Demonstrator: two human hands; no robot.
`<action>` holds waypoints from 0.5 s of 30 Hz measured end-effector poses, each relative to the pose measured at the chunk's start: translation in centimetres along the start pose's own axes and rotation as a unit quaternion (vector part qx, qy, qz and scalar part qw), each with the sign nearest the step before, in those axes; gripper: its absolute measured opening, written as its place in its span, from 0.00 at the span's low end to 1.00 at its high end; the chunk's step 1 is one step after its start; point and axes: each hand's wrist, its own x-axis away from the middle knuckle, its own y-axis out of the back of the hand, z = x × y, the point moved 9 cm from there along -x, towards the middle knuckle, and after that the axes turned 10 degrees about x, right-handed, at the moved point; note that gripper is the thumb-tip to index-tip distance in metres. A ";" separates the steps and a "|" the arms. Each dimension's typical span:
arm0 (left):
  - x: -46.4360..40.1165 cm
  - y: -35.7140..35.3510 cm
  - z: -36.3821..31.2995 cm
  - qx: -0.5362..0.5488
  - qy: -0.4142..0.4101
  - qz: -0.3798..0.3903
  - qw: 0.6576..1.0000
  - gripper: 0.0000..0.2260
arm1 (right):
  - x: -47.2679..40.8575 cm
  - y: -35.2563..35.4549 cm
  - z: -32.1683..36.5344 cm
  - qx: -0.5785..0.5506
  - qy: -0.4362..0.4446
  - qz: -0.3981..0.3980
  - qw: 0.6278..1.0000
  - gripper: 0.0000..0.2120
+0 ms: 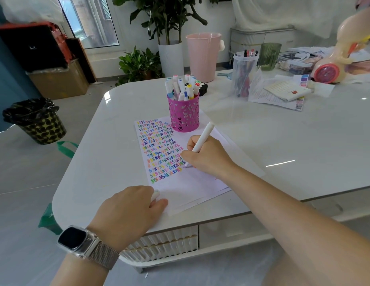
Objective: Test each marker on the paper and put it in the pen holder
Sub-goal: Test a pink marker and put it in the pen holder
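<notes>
Right hand [206,155] around marker [202,137], tip hidden; left hand [130,211] around half-hidden cap [155,195].

White marker [202,137] is uncapped, tilted with its tip down on the paper [180,188], which is packed with rows of colorful squiggles. Pink cutout pen holder [184,115] at 12 o'clock, stuffed with markers [182,87].

Right hand [208,155] gripping, left hand [130,211] curled.

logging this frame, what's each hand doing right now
Left hand: rests on the paper, fingers curled round a white cap.
Right hand: holds a white marker, tip down on the paper.
</notes>
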 end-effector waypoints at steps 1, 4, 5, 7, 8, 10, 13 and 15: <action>0.0 0.0 0.0 -0.001 0.002 0.003 1.000 0.19 | 0.0 0.1 0.0 0.005 -0.002 -0.003 1.000 0.13; 0.1 0.0 -0.1 -0.005 0.010 0.007 1.000 0.19 | -0.1 -0.2 0.0 0.000 -0.007 0.006 1.000 0.13; 0.2 0.0 -0.1 -0.006 0.011 0.008 1.000 0.19 | 0.0 -0.3 0.0 -0.016 -0.011 0.009 1.000 0.13; 0.2 0.1 -0.2 -0.010 0.013 0.009 1.000 0.19 | -0.1 0.4 -0.1 -0.056 -0.027 -0.022 0.998 0.12; 0.2 0.2 -0.4 -0.015 0.013 0.007 1.000 0.19 | -0.1 1.1 -0.3 -0.081 -0.039 -0.055 0.994 0.12; 0.4 0.6 -0.7 -0.023 0.014 -0.006 1.000 0.19 | -0.2 3.0 -0.6 -0.148 -0.067 -0.123 0.979 0.13; 0.6 1.4 -1.3 0.001 0.007 -0.042 0.999 0.20 | 0.0 5.0 -0.7 -0.268 -0.096 -0.166 0.944 0.18; 0.7 1.8 -1.8 0.049 -0.005 -0.062 0.997 0.19 | 0.4 5.0 0.0 -0.305 -0.094 -0.144 0.937 0.17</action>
